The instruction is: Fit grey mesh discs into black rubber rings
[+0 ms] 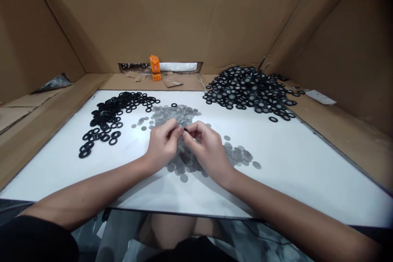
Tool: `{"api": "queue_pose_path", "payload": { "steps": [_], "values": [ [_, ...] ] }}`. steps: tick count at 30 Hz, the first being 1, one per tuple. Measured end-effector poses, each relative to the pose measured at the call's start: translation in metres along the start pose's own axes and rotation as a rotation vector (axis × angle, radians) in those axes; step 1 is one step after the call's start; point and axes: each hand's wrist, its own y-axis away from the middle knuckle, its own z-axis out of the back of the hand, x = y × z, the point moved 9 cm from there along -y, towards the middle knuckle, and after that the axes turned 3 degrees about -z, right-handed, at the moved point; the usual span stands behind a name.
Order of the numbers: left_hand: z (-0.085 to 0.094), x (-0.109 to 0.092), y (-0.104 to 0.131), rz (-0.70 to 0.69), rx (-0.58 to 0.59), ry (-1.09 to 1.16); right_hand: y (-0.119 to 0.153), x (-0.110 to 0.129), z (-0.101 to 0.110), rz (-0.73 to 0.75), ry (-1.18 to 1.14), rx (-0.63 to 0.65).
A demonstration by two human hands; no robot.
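Cardboard walls | white tabletop | hands pinch black piece

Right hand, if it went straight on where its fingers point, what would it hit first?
Likely the left hand: the right hand points at its fingertips across a small black piece, though exact depth is unclear.

Black piece in the grip is mostly covered by left hand and right hand; its form cannot be resolved. Gray discs below are partly hidden. Beyond the grip, print on orange carton cannot be read.
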Motion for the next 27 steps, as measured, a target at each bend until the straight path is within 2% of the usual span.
{"api": "queue_pose_path", "payload": {
  "steps": [3, 6, 10, 14, 18, 21, 24, 27],
  "values": [
    [-0.005, 0.007, -0.003, 0.051, 0.056, 0.080, -0.001, -0.003, -0.002, -0.029, -0.049, 0.012],
    [-0.023, 0.024, -0.004, 0.208, 0.224, 0.340, -0.004, -0.010, -0.004, -0.092, -0.156, 0.053],
    [-0.040, 0.041, 0.000, 0.388, 0.347, 0.618, -0.006, -0.021, -0.014, -0.241, -0.365, 0.210],
    [-0.038, 0.049, -0.001, 0.391, 0.338, 0.644, -0.003, -0.027, -0.024, -0.363, -0.453, 0.361],
    [-0.028, 0.044, -0.002, 0.334, 0.330, 0.581, -0.005, -0.029, -0.013, -0.351, -0.333, 0.293],
    [-0.027, 0.034, 0.000, 0.296, 0.375, 0.513, -0.007, -0.027, -0.006, -0.325, -0.286, 0.248],
    [-0.029, 0.029, 0.003, 0.290, 0.403, 0.490, -0.006, -0.029, -0.009, -0.348, -0.356, 0.279],
    [-0.030, 0.030, 0.003, 0.306, 0.384, 0.527, -0.002, -0.032, -0.016, -0.414, -0.513, 0.338]
  ]
}}
